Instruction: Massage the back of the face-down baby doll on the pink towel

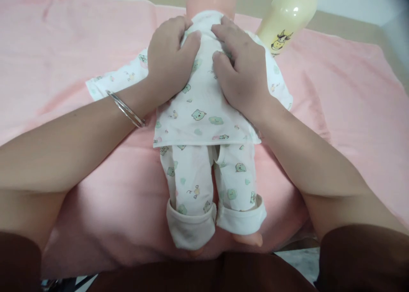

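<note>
A baby doll (211,0) lies stretched out on a pink cloth, its head at the far side and cut off by the top edge. It wears a white long-sleeved shirt (204,100) and matching white trousers (193,168) with green animal prints and rolled cuffs. My left hand (174,58) rests on the shirt near the left shoulder, thumb out over the middle and the other fingers partly hidden. On the opposite shoulder lies my right hand (241,66), its fingers spread over the fabric. Neither hand is closed round the doll.
A pale yellow bottle (290,17) with a cow drawing stands tilted in view at the upper right, beyond the doll's arm. The pink cloth (105,224) covers the work surface. A silver bangle (124,109) circles my left wrist.
</note>
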A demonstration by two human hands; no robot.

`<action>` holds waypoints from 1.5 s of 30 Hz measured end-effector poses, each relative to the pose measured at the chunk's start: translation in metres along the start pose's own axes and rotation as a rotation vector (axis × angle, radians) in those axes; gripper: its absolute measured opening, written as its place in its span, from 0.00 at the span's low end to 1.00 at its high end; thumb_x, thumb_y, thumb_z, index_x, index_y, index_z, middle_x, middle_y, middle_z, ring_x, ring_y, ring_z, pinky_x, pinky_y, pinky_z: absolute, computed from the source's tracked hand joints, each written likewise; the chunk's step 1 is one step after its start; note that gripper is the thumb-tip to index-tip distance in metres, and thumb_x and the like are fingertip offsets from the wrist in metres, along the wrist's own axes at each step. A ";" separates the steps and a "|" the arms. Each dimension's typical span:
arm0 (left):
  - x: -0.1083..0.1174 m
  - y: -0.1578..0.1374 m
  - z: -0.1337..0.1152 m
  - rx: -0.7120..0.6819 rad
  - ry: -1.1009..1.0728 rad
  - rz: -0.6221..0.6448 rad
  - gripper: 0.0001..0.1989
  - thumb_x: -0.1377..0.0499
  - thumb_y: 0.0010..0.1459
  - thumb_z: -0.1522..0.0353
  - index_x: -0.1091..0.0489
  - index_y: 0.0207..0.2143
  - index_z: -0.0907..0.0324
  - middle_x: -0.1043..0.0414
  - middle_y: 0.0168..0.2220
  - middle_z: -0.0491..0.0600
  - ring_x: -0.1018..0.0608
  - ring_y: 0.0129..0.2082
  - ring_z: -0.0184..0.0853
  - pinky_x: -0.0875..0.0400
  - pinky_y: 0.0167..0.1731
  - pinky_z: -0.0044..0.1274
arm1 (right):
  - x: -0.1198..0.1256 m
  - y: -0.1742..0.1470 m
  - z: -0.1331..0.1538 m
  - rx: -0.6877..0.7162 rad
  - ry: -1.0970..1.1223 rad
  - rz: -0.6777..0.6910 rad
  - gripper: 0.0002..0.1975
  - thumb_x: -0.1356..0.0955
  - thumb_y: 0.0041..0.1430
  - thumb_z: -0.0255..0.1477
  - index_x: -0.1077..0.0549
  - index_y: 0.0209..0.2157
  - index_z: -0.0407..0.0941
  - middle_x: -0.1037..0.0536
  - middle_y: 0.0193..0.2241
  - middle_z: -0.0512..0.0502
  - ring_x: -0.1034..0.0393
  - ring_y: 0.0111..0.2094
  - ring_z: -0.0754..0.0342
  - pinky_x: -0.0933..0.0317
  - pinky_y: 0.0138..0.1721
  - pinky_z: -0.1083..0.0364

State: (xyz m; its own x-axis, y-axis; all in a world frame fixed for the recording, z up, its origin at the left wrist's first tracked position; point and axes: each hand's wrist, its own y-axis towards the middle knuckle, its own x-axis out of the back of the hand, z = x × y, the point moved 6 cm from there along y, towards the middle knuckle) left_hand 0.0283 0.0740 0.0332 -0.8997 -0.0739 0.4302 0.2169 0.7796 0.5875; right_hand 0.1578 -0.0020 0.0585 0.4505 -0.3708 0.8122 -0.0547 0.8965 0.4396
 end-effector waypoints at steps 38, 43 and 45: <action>-0.001 0.003 0.005 -0.015 -0.015 0.018 0.12 0.44 0.61 0.72 0.40 0.24 0.54 0.38 0.28 0.48 0.31 0.34 0.40 0.41 0.35 0.34 | 0.000 0.000 0.003 0.020 -0.035 0.036 0.25 0.42 0.59 0.19 0.32 0.56 0.48 0.28 0.60 0.53 0.42 0.68 0.54 0.45 0.68 0.52; -0.002 0.006 0.008 -0.029 -0.069 0.024 0.14 0.42 0.57 0.74 0.44 0.23 0.56 0.42 0.27 0.46 0.38 0.30 0.36 0.47 0.33 0.32 | 0.001 0.000 0.004 0.016 -0.042 0.048 0.25 0.42 0.59 0.19 0.32 0.56 0.47 0.28 0.60 0.54 0.45 0.69 0.52 0.49 0.70 0.51; -0.003 0.007 0.009 -0.035 -0.067 0.026 0.14 0.42 0.58 0.74 0.45 0.23 0.56 0.43 0.27 0.46 0.39 0.30 0.35 0.47 0.33 0.31 | 0.002 0.000 0.004 0.023 -0.044 0.038 0.25 0.42 0.59 0.19 0.31 0.56 0.46 0.27 0.59 0.55 0.43 0.68 0.54 0.47 0.69 0.53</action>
State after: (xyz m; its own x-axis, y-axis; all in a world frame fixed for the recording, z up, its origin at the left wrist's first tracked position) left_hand 0.0291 0.0848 0.0298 -0.9167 -0.0112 0.3994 0.2524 0.7587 0.6005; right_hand 0.1551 -0.0032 0.0616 0.4084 -0.3476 0.8440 -0.0920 0.9043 0.4169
